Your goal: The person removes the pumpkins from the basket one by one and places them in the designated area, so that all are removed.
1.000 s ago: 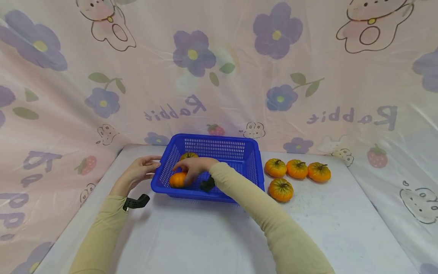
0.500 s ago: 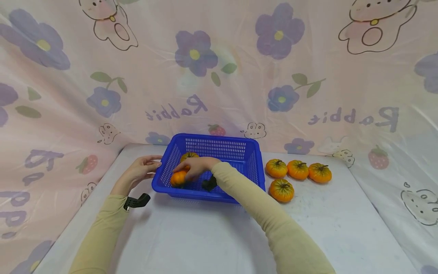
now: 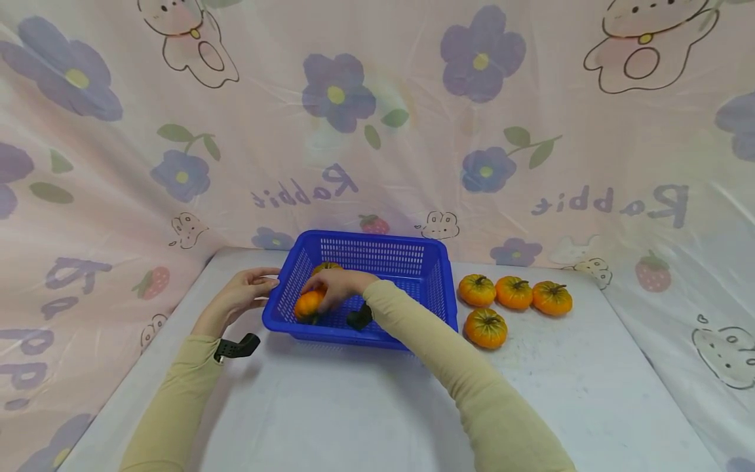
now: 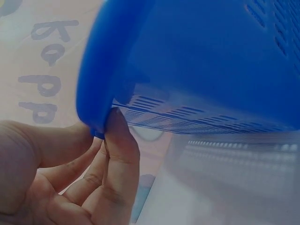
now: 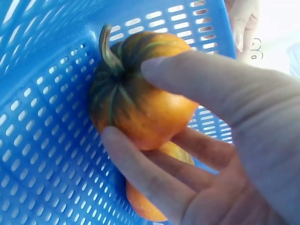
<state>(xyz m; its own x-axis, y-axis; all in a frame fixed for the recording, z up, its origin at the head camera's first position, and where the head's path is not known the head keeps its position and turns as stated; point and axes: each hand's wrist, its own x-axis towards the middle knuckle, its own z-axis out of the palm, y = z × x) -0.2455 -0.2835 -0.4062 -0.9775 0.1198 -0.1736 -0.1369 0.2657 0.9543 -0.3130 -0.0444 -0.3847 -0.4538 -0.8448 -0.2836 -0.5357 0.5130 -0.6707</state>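
Note:
A blue plastic basket (image 3: 433, 252) with slotted walls stands on the table. My left hand (image 3: 238, 296) pinches its left rim between thumb and fingers, as the left wrist view shows at the basket edge (image 4: 96, 70). Inside the basket's left end, my right hand (image 3: 337, 288) grips a small orange pumpkin (image 3: 308, 305). In the right wrist view this pumpkin (image 5: 140, 98) lies between thumb and fingers, its greenish top and stem tilted to one side. A second pumpkin (image 3: 326, 267) sits behind it in the basket, partly covered by the hand.
Several more small pumpkins rest on the white table (image 3: 354, 406) just right of the basket: three in a back row, including a middle one (image 3: 514, 292), and one nearer pumpkin (image 3: 485, 328). A printed curtain (image 3: 407, 164) closes off the back and sides.
The pumpkin under my right hand has turned and tilted within the basket, its green part now showing low at the front. My left hand stays on the rim.

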